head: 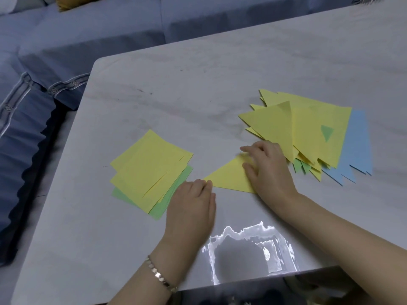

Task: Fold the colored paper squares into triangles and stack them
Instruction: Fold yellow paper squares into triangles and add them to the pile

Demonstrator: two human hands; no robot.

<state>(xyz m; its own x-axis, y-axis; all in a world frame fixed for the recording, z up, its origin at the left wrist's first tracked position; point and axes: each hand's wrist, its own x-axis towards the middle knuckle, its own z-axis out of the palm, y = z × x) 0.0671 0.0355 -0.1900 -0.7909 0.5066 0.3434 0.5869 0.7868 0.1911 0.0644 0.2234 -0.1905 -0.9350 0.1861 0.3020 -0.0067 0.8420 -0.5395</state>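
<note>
Grey table (198, 84); left hand (191, 205), right hand (266, 170) press yellow triangle (229, 179)

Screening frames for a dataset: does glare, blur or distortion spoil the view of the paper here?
Head view: a bright reflection glares off the glossy table near its front edge, clear of the paper; fingertips of the right hand look slightly smeared on the yellow triangle; the wide lens seems to bow the table's far edge slightly.

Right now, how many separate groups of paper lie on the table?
3: unfolded squares at left, a yellow triangle in the middle, a folded pile at right. More may lie hidden underneath.
</note>
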